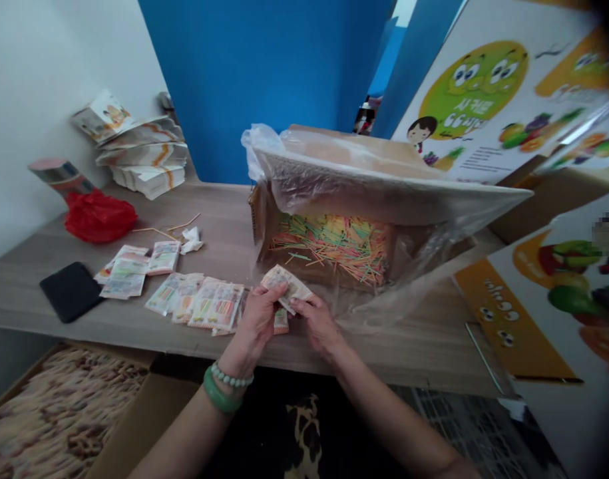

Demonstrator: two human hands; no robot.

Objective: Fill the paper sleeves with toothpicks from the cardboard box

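Both hands hold one small printed packet (284, 279) above the table's front part. My left hand (258, 313) pinches its left side, thumb on top. My right hand (320, 322) grips the right lower corner between thumb and fingers. Beneath the hands lies another packet (281, 323), partly covered. To the left, a row of filled clear packets (217, 305) overlaps on the table, with colourful sticks showing inside. Just beyond the hands, an open box lined with clear plastic (304, 179) lies with its opening toward me, holding a heap of thin coloured sticks (334, 243).
Further left are more packets (127, 269), a black phone-like slab (70, 291), a red plastic bag (99, 216) and crumpled tissue (191, 241). Stacked printed bags (149, 159) stand by the wall. Large printed cartons (464, 100) rise at right. Below the table's left edge sits a filled carton (129, 426).
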